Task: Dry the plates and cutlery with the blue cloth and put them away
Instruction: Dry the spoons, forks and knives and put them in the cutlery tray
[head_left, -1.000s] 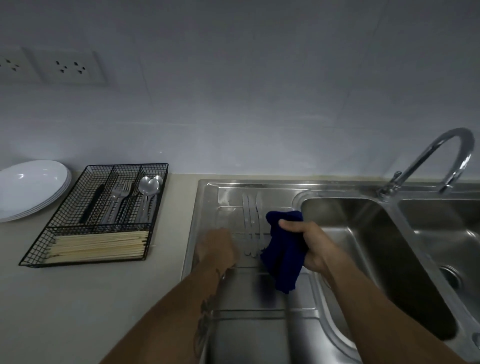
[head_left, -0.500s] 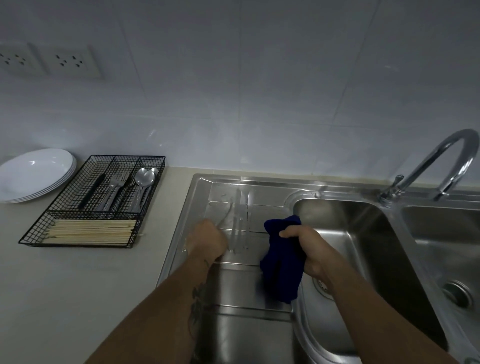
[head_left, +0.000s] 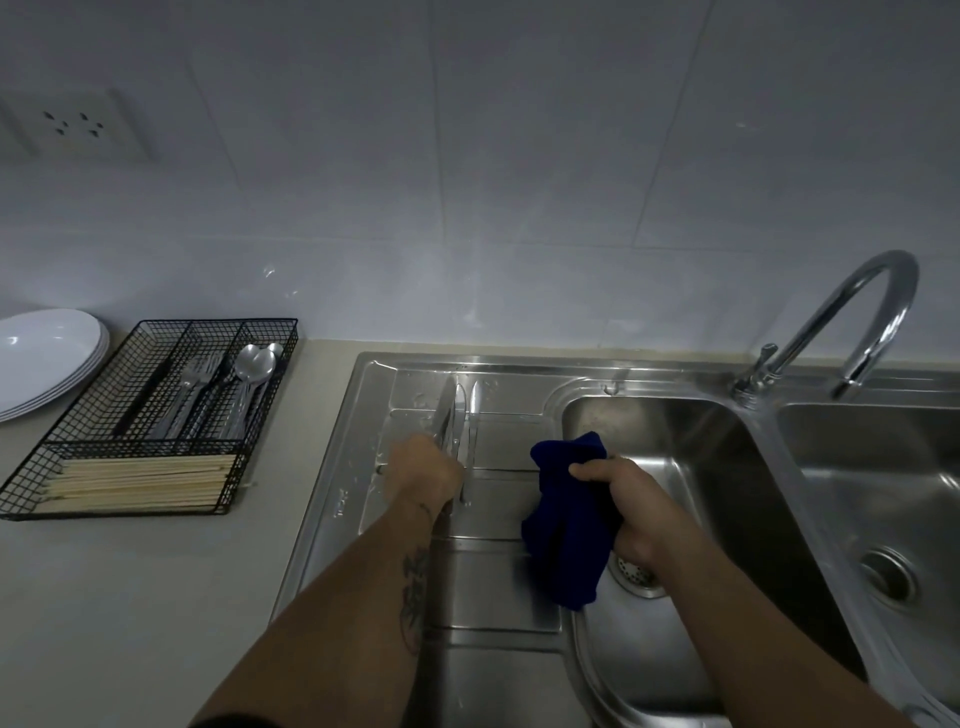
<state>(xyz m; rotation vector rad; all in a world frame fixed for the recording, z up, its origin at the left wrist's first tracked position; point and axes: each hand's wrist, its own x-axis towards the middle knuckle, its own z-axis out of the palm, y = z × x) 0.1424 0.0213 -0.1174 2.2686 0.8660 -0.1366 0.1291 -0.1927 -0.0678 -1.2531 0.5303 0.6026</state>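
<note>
Two hands work over the draining board. Left hand (head_left: 427, 470) fingers curl round a knife (head_left: 445, 415), its blade tilted up off the draining board (head_left: 498, 587); two more knives (head_left: 469, 426) lie flat just beside it. Right hand (head_left: 626, 506) fingers grip the blue cloth (head_left: 563, 525), which hangs at the sink (head_left: 727, 467) edge, near the knives. On the counter (head_left: 130, 597) to the left stand a wire cutlery tray (head_left: 150, 415) and stacked white plates (head_left: 41, 358).
</note>
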